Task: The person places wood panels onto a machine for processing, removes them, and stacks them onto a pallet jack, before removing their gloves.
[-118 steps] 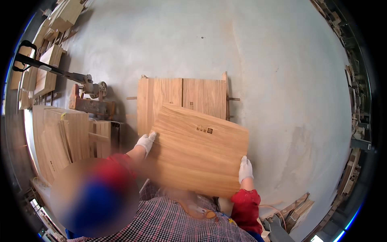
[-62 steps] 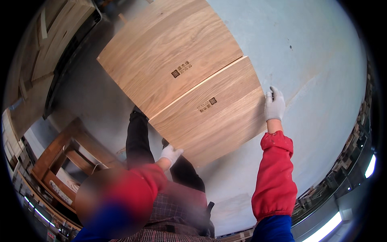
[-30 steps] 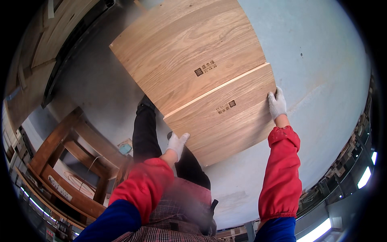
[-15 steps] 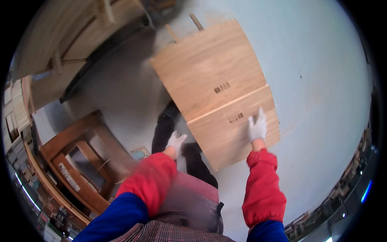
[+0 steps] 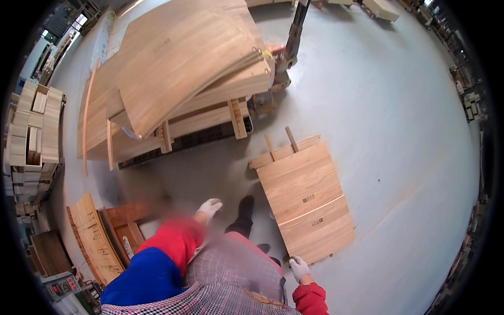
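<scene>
Two wooden panels [image 5: 302,181] lie low on the right, one lapping onto the other, with small dark printed marks on them. My right hand [image 5: 300,269], in a white glove, is at the near left corner of the nearer panel [image 5: 317,231]. Its fingers are loosely bent and apart, and I cannot tell whether they touch the edge. My left hand [image 5: 210,208], also gloved in white, hangs in the air left of the panels. Its fingers reach forward with nothing in them. Red sleeve covers wrap both forearms.
A large stack of wooden panels [image 5: 184,58] rests on a pallet ahead, beside a pallet jack [image 5: 286,60]. Wooden strips [image 5: 278,147] stick out past the low panels. A brown wooden frame [image 5: 123,223] and curved boards [image 5: 94,236] stand at my left, near a control box [image 5: 63,286].
My view has swung up and left, bringing the large stack into sight. The right hand has gone from over the nearer panel to its near left corner.
</scene>
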Available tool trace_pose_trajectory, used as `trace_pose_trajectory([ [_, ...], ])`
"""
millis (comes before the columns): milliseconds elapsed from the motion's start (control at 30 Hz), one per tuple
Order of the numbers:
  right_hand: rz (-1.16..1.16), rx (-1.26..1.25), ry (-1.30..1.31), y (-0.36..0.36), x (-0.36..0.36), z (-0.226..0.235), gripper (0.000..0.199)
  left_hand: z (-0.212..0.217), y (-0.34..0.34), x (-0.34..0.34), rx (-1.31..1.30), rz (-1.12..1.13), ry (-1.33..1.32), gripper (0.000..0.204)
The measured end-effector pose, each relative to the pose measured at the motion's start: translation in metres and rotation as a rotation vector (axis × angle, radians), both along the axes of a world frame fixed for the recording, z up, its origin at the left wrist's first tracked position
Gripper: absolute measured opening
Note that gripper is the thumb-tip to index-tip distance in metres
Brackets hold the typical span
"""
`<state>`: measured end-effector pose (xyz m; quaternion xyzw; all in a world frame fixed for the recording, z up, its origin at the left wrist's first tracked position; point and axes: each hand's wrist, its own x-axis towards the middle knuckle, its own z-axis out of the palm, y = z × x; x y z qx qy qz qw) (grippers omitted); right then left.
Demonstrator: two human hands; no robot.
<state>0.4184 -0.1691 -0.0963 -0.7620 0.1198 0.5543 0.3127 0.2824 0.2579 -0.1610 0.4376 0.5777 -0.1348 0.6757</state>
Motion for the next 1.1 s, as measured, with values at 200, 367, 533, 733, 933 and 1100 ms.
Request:
trace_pose_trajectory([
  [200, 0.246, 0.231, -0.365, 0.114, 0.048, 0.036, 0.041, 0.057, 0.090, -0.017, 0.069, 0.264, -0.169, 0.038],
  [367, 0.077, 0.421, -0.386, 0.171, 0.069, 0.040, 0.041, 0.102, 0.142, -0.027, 0.128, 0.462, -0.302, 0.035],
  [533, 0.246, 0.448, -0.338, 0.219, 0.095, 0.076, 0.040, 0.110, 0.228, -0.018, 0.235, 0.779, -0.596, 0.035],
  [733, 0.306, 0.428, -0.840, 0.402, 0.209, 0.126, 0.040, 0.133, 0.312, 0.017, 0.694, 0.785, -0.438, 0.032],
  [933, 0.418, 0.442, -1.226, 0.602, 0.323, 0.180, 0.041, 0.168, 0.339, 0.049, 0.374, 0.717, -0.323, 0.040],
  [1100, 0.612, 0.154, -1.136, 0.664, 0.343, 0.168, 0.050, 0.209, 0.345, 0.065, 0.084, 0.832, -0.458, 0.046],
])
